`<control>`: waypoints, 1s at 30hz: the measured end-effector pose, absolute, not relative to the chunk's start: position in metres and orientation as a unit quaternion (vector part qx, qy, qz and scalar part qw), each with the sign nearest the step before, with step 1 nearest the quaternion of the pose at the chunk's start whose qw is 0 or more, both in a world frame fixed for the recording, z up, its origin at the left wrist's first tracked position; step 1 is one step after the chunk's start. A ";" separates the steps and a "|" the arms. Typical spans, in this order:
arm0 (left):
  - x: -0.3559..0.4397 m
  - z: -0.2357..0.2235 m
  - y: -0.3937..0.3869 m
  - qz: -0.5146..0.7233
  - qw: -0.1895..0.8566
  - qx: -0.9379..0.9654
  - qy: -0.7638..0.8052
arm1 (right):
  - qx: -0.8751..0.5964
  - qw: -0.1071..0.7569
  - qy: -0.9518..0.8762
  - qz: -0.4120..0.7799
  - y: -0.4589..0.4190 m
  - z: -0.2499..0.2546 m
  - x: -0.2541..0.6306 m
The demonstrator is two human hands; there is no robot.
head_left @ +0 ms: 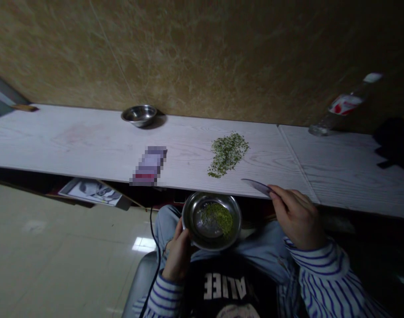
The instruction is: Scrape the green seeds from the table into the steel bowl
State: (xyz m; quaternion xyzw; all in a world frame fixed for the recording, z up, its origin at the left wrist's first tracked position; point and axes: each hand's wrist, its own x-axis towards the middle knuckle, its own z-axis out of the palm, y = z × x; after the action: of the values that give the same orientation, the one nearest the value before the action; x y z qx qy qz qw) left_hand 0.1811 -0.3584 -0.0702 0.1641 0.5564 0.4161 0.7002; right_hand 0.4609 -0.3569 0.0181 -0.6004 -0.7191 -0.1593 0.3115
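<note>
My left hand grips the rim of a round metal bowl, held over my lap just below the counter's front edge. Small green bits lie in the bowl, mostly toward its right side. In my right hand is a knife; its blade points left over the counter edge, and its handle is hidden in my fingers. A loose patch of chopped green bits is spread on the pale wooden counter, beyond the blade's tip.
A second metal bowl stands against the wall at the back. Nearer the front edge lies a blurred-out phone-like thing. At the right are a clear bottle and a dark object. A cable hangs at my left.
</note>
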 end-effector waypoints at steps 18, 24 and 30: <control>0.178 -0.074 -0.347 0.421 0.707 0.155 0.547 | -0.640 0.350 -0.675 -0.110 -0.333 0.011 0.465; 0.176 -0.075 -0.343 0.414 0.705 0.128 0.561 | -0.660 0.328 -0.674 -0.052 -0.314 0.009 0.450; 0.173 -0.073 -0.332 0.406 0.711 0.145 0.555 | -0.627 0.312 -0.712 -0.054 -0.306 0.005 0.439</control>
State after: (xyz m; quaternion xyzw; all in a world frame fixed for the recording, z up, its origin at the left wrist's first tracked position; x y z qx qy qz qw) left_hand 0.1731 -0.3319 -0.0731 0.1454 0.5552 0.4063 0.7110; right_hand 0.4389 -0.3056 0.0050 -0.6273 -0.7117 -0.0539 0.3116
